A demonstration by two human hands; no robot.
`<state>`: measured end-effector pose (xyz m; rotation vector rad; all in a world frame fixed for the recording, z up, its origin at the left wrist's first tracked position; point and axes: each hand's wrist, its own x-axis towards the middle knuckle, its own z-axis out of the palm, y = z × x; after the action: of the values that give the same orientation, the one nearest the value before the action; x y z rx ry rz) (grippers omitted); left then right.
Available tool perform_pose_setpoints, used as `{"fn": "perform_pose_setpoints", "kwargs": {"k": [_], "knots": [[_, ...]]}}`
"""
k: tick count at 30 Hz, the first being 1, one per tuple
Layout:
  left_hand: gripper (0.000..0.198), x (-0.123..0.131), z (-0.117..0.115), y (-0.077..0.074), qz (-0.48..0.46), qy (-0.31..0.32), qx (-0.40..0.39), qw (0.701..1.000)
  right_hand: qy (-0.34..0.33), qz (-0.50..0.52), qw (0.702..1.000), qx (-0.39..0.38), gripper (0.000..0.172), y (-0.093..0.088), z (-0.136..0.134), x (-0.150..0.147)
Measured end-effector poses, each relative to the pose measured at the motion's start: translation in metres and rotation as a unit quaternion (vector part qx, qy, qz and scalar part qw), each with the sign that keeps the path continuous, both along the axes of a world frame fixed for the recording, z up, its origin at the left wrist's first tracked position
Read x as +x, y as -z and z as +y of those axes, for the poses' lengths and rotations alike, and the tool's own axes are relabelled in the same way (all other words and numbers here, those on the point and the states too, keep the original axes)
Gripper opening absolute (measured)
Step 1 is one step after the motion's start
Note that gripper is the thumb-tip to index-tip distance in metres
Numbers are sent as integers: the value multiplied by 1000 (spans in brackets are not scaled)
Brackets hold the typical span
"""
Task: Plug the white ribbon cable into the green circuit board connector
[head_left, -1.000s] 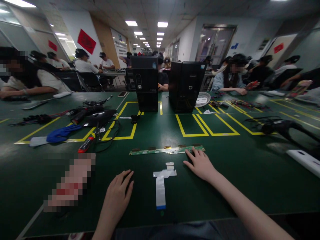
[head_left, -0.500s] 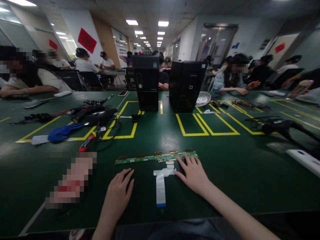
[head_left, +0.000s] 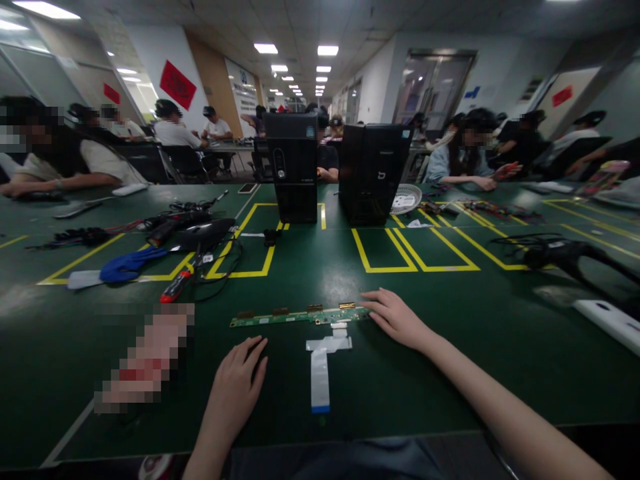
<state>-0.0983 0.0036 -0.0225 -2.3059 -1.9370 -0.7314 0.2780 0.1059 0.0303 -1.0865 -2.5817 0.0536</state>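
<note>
A long, narrow green circuit board (head_left: pixel 280 319) lies across the table in front of me. From its near edge a white ribbon cable (head_left: pixel 320 380) with a blue end runs toward me, folded over itself. My right hand (head_left: pixel 397 320) rests over the board's right end and hides it; the fingers are stretched out, and none wrap around the board. To the lower left of the board, my left hand (head_left: pixel 240 377) lies on the table with its fingers loosely spread, apart from both board and cable.
Two black computer towers (head_left: pixel 297 167) stand at the back middle. On the left lie a red-and-black screwdriver (head_left: pixel 176 285), a blue glove (head_left: pixel 127 265) and tangled black cables. A black framed object (head_left: pixel 560 253) and a white box (head_left: pixel 607 323) sit at the right. Several people sit around.
My right hand has shifted up and to the right, from the board's near side onto its right end. The left hand, board and ribbon cable have stayed about where they were.
</note>
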Motion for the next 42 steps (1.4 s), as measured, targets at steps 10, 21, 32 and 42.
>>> {"fn": "perform_pose_setpoints", "kwargs": {"k": [10,21,32,42], "knots": [[42,0,1,-1,5,1,-7,1000,1,9,999,-51,38,17,-12,-5],[39,33,-1,-9,13,13,30,999,19,-8,997,-69,44,25,-18,-8],[37,151,12,-22,12,177,-8,984,19,-17,998,-65,48,31,-24,-17],[40,151,12,-13,30,176,-23,984,20,-22,997,-68,48,32,-23,-17]]}}
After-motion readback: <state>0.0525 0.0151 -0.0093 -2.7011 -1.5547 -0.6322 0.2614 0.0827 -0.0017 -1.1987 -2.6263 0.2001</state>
